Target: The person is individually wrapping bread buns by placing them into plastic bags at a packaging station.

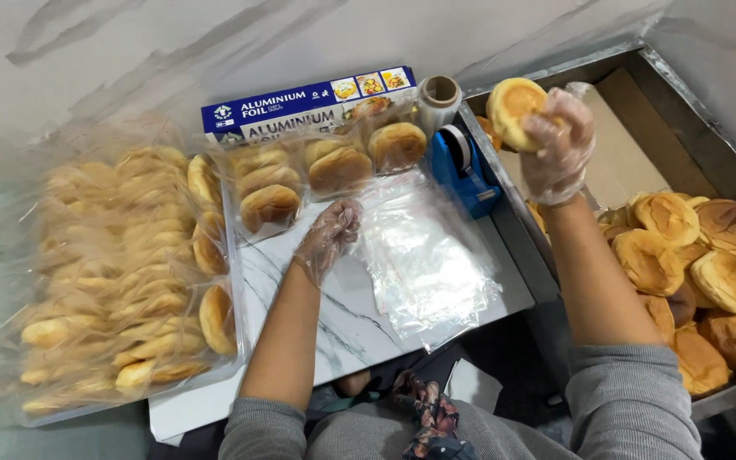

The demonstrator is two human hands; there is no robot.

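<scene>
Holding a round golden bun (pixel 514 109) up high, the right hand (pixel 558 146) has its gloved fingers closed around the bun's edge, just above the near corner of the big metal tray (pixel 700 94). The left hand (pixel 327 237) (also in a thin see-through glove) rests with loosely curled fingers on the edge of a stack of clear plastic bags (pixel 426 260), touching the top one; I cannot tell if it has pinched a bag or is only pressing on it. The bags lie on a white marble-look board (pixel 334 328). Lots of work looks done already: a big pile of bagged buns (pixel 121 281) fills the left side, and a few more bagged buns (pixel 334 166) sit in a row at the back, just in front of a long blue foil box (pixel 300 106). But plenty looks left too, because many loose buns (pixel 700 273) are heaped in the tray on the right with no bags on them. So I would guess the job is somewhere past the middle, though I cannot count how many buns hide under the heap. A blue tape holder (pixel 467 170) stands between the bags and the tray, and a roll of clear wrap (pixel 439 98) stands just behind it.
</scene>
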